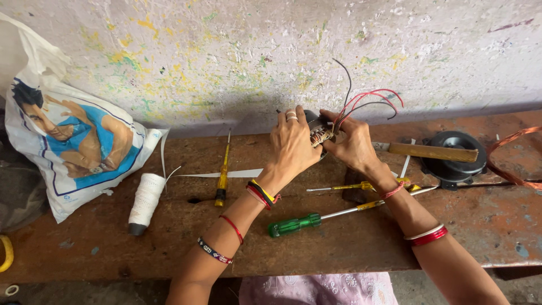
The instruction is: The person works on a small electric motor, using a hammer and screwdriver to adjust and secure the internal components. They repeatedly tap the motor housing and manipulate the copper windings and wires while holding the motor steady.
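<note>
Both of my hands hold a small motor stator (pixel 319 133) with copper windings above the back of a worn wooden bench (pixel 169 243). My left hand (pixel 293 146), with a ring on one finger, grips its left side. Gripping the right side is my right hand (pixel 353 144). Red and black wires (pixel 370 100) stick up and to the right from the stator. Bangles and thread bands ring both wrists.
On the bench lie a green-handled screwdriver (pixel 293 225), a yellow-handled screwdriver (pixel 222 181), a thin yellow tool (pixel 344 186), a wooden-handled tool (pixel 432 152), a black round motor cover (pixel 454 155), a white thread spool (pixel 145 202) and copper wire (pixel 516 158). A printed plastic bag (pixel 73 141) leans at left.
</note>
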